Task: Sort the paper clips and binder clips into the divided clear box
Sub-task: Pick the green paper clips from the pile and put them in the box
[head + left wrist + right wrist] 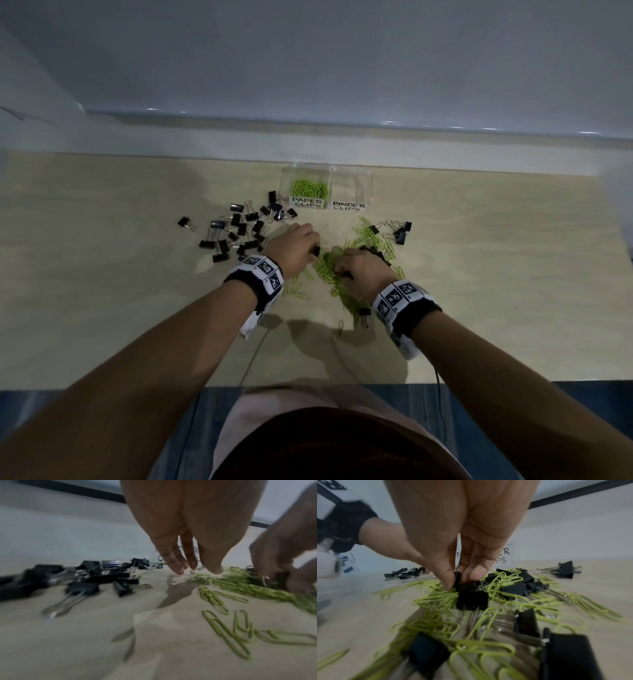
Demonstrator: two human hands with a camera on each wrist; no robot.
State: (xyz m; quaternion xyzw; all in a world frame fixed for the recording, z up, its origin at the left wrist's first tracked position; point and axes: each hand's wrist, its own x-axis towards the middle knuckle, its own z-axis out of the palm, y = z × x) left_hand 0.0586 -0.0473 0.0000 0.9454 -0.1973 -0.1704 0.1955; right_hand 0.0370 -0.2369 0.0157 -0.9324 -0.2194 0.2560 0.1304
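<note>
- Nearest on the counter (102,325), a few loose green paper clips (224,632) lie apart from the main heap, with 1 grey clip (340,326) by itself.
- The right hand (359,270) is down in the mixed heap (488,601) of green clips and black binder clips; thumb and fingertips (477,572) pinch a black binder clip (465,585) that touches the tangle around it.
- The left hand (294,248) sits just beside the heap; its fingers (176,566) point down together and seem to pinch something small with a wire handle, probably another binder clip, though blur leaves it unsure.
- Left of that hand lies a separated pile of binder clips (239,233); a smaller group (397,229) sits right of the heap.
- Farthest, against the wall, stands the divided clear box (363,185): the PAPER CLIPS side holds green clips (310,187), the BINDER CLIPS side looks bare.
- Judgement: the step is picking binder clips out of the tangle. Next, lift each 1 free without dragging green clips along, then carry it to the right compartment.
</note>
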